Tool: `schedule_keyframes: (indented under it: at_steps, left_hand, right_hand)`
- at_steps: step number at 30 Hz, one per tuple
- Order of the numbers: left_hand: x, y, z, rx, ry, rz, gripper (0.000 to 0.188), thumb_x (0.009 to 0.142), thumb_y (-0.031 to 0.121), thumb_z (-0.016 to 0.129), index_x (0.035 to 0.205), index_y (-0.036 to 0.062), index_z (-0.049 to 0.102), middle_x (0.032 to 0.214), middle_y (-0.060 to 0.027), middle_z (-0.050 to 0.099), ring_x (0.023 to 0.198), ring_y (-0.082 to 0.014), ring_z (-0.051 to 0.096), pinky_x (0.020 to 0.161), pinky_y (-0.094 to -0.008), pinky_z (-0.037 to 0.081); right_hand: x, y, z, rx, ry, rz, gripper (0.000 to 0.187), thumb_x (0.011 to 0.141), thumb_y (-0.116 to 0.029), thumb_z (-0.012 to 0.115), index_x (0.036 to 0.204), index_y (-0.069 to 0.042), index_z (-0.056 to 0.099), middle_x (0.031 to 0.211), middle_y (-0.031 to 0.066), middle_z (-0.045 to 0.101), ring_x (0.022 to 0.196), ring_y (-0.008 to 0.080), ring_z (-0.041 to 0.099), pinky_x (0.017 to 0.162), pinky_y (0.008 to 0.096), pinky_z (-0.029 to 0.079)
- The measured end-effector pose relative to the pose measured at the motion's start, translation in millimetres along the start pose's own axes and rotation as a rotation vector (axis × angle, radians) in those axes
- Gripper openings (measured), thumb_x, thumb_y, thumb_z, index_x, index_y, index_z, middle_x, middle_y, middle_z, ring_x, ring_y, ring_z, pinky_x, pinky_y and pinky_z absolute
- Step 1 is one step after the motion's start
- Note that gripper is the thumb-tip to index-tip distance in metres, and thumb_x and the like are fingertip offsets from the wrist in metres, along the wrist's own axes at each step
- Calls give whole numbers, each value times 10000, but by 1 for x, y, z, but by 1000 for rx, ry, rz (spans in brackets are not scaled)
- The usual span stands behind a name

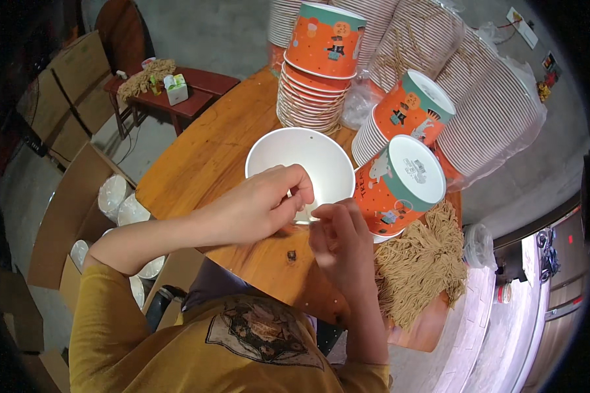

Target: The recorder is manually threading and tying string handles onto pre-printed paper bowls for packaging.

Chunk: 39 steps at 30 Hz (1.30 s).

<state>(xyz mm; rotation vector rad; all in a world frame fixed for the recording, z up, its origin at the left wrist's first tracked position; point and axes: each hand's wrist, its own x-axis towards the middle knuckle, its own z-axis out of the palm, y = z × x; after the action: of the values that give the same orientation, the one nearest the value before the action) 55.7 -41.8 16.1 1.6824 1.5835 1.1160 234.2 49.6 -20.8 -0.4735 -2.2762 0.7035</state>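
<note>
A paper bucket (269,154), white inside, stands on the wooden table with its open mouth toward me. My left hand (269,200) reaches over its near rim, thumb and fingers pinched together inside the mouth. Just right of it, my right hand (344,245) is closed in a pinch at the same rim. Whatever the fingertips hold is too small and covered to make out. Beside my right hand lies a bundle of tan cords (419,265). An upside-down orange and green paper bucket (390,190) tops a stack close to that hand.
Behind the bucket stands a stack of orange buckets with cord handles (314,98). Bagged bucket stacks (491,118) fill the table's far right. A cardboard box (65,223) with white buckets sits at left, and a dark red bench (203,85) stands beyond.
</note>
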Motion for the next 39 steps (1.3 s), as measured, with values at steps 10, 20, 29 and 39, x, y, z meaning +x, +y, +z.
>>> schedule_keyframes:
  at_steps: [10,20,29,39]
  left_hand:
    - [9,1,-9,-140,-82,-210,94,994,128,508,1025,42,533,914,-13,553,813,-87,536,714,-252,477]
    - [22,-9,5,-158,-136,-122,107,1029,178,447,1020,79,485,847,23,517,767,-66,476,708,-226,421]
    - [19,-3,7,-272,-126,-145,98,1011,160,507,1014,64,488,828,23,510,775,-56,474,683,-211,393]
    - [18,3,-2,-430,-290,-334,216,1020,248,497,1046,44,566,855,33,522,798,-61,480,706,-220,403]
  right_hand:
    - [1,-6,-31,-275,-14,-125,245,752,-56,743,942,-60,589,829,98,579,689,249,604,615,349,500]
    - [24,-15,-43,434,-470,396,62,903,-94,652,921,-47,615,703,-56,556,609,37,520,549,212,415]
    - [44,-9,-45,722,-368,361,94,969,-89,549,1029,-27,587,851,-27,612,741,24,540,640,185,434]
    - [43,3,-39,776,-225,404,163,945,-76,516,1011,-11,650,887,4,667,672,47,542,616,197,458]
